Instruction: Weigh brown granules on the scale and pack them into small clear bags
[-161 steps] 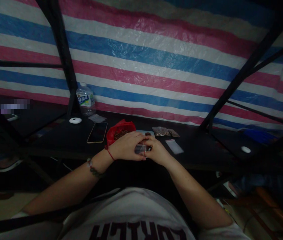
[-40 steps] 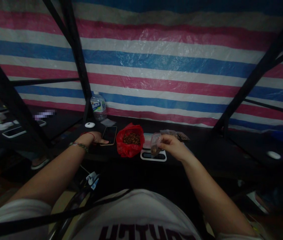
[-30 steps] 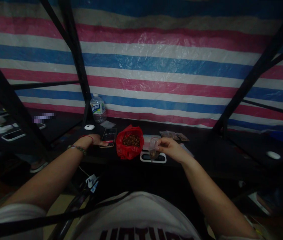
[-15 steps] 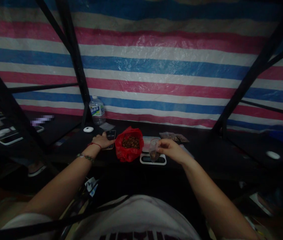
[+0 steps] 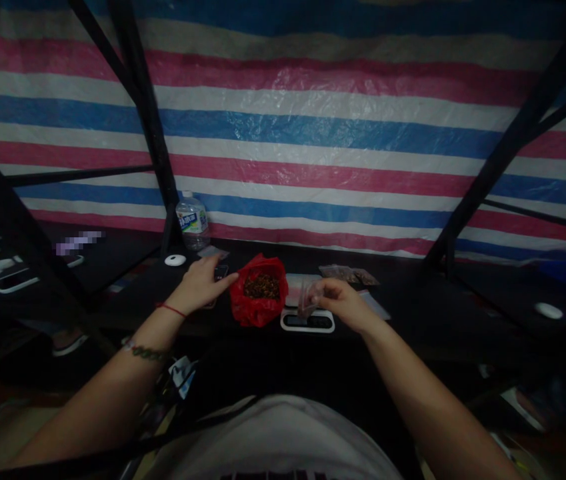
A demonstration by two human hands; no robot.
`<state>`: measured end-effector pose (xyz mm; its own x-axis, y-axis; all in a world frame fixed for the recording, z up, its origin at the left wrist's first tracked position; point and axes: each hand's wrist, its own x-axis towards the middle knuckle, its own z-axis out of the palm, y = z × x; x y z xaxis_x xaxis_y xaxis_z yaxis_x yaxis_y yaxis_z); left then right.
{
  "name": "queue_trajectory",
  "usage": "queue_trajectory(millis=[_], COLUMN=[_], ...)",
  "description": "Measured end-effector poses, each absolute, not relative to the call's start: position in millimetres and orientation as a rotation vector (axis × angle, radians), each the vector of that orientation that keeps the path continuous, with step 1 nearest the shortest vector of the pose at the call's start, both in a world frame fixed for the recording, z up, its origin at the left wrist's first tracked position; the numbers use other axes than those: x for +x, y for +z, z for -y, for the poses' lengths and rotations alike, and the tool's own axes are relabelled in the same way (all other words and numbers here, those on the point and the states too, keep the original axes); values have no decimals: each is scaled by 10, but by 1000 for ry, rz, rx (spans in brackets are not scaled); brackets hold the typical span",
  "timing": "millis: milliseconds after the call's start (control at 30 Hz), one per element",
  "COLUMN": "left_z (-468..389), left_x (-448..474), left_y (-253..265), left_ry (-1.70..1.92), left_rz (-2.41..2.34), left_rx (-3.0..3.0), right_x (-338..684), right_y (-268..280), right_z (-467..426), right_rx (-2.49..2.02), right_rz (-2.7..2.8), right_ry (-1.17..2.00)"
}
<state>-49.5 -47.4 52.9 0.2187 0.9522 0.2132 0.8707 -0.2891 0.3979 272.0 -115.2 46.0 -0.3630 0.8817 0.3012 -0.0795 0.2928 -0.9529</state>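
My right hand [image 5: 337,297] pinches a small clear plastic bag [image 5: 307,299] by its edge, above a white digital scale [image 5: 327,323]. Something brownish shows faintly in the bag. My left hand [image 5: 203,283], fingers stretched out, hovers over a dark phone [image 5: 221,272] and partly hides it. The thumb points at the rim of a red plastic bag [image 5: 257,312]. That bag stands open between my hands, with small brown-yellow pieces [image 5: 261,287] inside. Filled clear bags [image 5: 347,274] lie behind my right hand. Flat clear plastic [image 5: 375,305] rests to its right.
A clear plastic bottle [image 5: 193,223] stands at the back left, by a white oval object [image 5: 175,260] and a flat clear bag [image 5: 213,251]. Black metal posts [image 5: 149,127] rise at both sides before a striped sheet [image 5: 313,133]. Another white round object [image 5: 549,311] lies far right.
My left hand has lifted off the phone and moved forward, its fingers now over the phone's far end. The small bag in my right hand has turned slightly above the scale.
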Motion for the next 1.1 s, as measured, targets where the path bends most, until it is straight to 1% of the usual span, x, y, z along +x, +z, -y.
queue_trajectory(millis=[33, 67, 133, 267, 467, 633, 733, 900, 1033, 1100], left_z=[610, 744, 971, 1177, 1210, 1213, 1178, 1079, 1036, 1045], left_x=[-386, -261, 8, 431, 526, 433, 415, 403, 361, 337], left_y=[586, 627, 654, 535, 331, 273, 236, 210, 248, 271], left_ry=[801, 865, 866, 910, 983, 1131, 1125, 1252, 1322, 1384], left_rz=[-1420, -1087, -630, -310, -229, -263, -281, -317, -431, -423], left_rx=[2314, 2296, 2272, 2204, 1734, 1466, 1414, 1371, 1371, 1356], right_x=[2668, 2611, 2492, 2319, 2246, 2107, 2006, 1938, 1942, 1945], right_y=[446, 426, 367, 212, 54, -100, -142, -33, 117, 194], right_z=[1170, 1190, 1232, 1280, 1236, 1183, 1138, 998, 866, 744], right_rx=[-722, -696, -680, -726, -775, -728, -693, -714, -741, -782], right_rz=[1583, 1572, 1544, 1508, 1430, 1408, 1345, 1256, 1379, 1449], right_ry=[1255, 1270, 1321, 1432, 1480, 1695, 1788, 1775, 1788, 1671])
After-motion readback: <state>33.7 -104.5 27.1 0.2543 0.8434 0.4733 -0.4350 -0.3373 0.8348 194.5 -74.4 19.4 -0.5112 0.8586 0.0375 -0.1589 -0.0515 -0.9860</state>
